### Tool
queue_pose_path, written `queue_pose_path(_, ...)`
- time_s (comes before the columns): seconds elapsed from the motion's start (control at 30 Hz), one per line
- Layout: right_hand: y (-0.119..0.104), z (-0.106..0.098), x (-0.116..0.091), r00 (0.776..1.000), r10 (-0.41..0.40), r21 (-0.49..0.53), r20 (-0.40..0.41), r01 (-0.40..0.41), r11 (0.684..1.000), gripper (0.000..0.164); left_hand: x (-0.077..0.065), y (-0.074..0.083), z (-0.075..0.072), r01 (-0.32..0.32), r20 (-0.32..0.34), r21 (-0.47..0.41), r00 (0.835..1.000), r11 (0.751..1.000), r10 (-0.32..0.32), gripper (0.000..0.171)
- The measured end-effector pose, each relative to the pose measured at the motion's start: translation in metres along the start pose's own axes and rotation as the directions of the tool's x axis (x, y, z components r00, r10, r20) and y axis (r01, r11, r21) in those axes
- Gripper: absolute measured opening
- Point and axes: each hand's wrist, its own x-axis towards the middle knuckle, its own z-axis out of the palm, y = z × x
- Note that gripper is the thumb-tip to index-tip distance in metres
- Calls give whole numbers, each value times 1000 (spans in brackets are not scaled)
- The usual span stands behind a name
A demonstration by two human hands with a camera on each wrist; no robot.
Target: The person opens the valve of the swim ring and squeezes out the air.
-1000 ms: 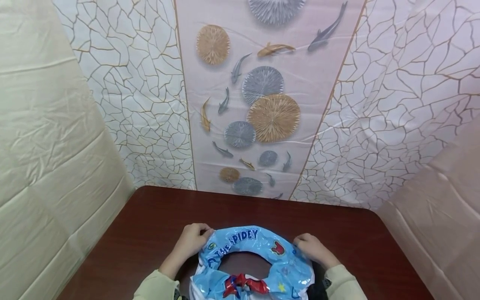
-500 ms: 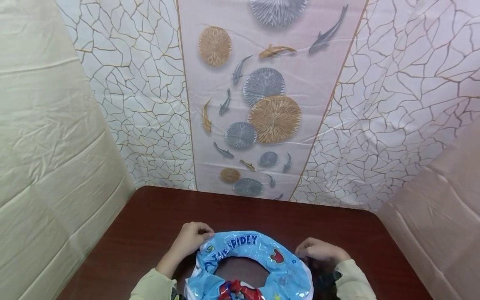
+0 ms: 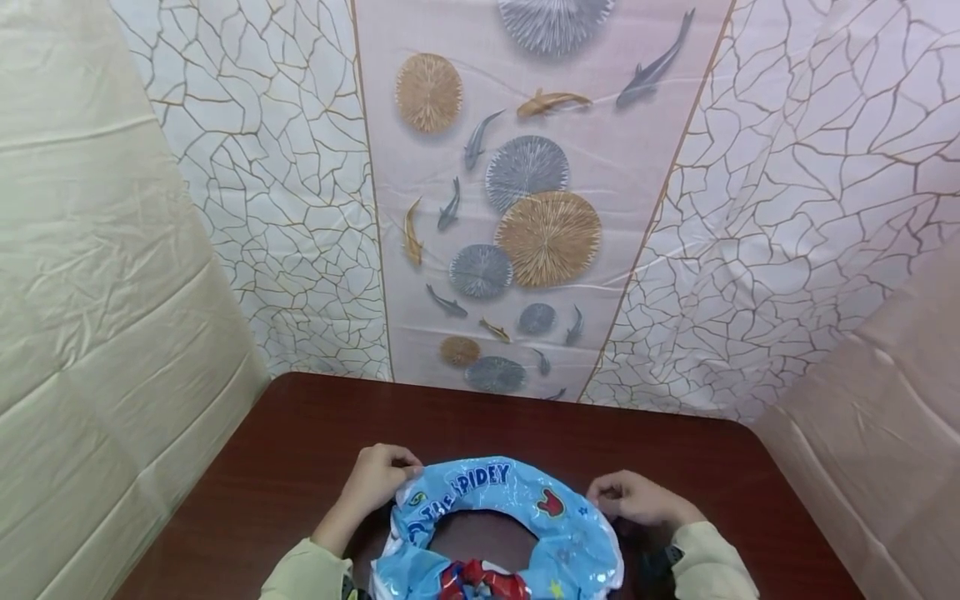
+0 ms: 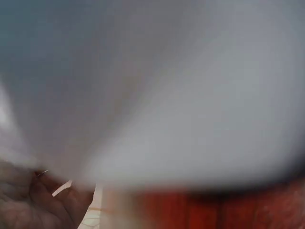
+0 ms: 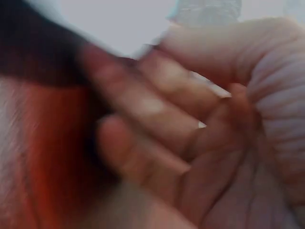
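A soft, wrinkled swim ring point(image 3: 517, 492), light blue with "THE SPIDEY" lettering and a red figure at its near side, lies low in the head view. My left hand point(image 3: 378, 479) pinches its far left edge between thumb and fingers. On the far right edge, my right hand point(image 3: 637, 498) holds the rim by the fingertips. Up close, the left wrist view is mostly filled by the ring's blurred white side point(image 4: 214, 119), with the left hand point(image 4: 43, 205) in the corner. In the right wrist view, thumb and index finger of the right hand point(image 5: 190, 119) meet at the white rim point(image 5: 119, 24).
The ring is over a dark reddish-brown table point(image 3: 337, 417) with rounded far corners. Behind it hangs a patterned cloth point(image 3: 420, 292) with fish and round motifs. Plain cream cloth point(image 3: 112, 333) walls the left side, and a similar beige cloth point(image 3: 862, 433) the right.
The ring has shifted slightly toward me and to the left. My right hand has moved a little outward and now grips nearer the edge. The left hand has barely moved.
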Motion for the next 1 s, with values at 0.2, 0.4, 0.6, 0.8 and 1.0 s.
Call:
queue_pose_path(0.2, 0, 14, 13, 931, -60, -348, -359, -74, 935, 16, -1, -4, 1, 205, -20, -166, 977, 965, -211, 10)
queue_pose_path(0.4, -3, 29, 25, 862, 53, -258, -504, -209, 943, 21, -1, -6, -2, 343, -130, -285, 911, 895, -390, 13)
queue_pose_path(0.6, -3, 30, 30, 803, 21, -290, -596, -240, 926, 17, 1, 1, -4, 302, -165, -238, 924, 923, -345, 16)
queue_pose_path(0.8, -11, 24, 18, 795, 145, -203, -589, -319, 926, 35, -6, 14, -23, 245, 10, -54, 969, 968, -245, 47)
queue_pose_path(1.0, -26, 17, -13, 917, 298, -6, -264, -311, 950, 52, -20, 15, -42, 332, 311, 10, 895, 943, -319, 45)
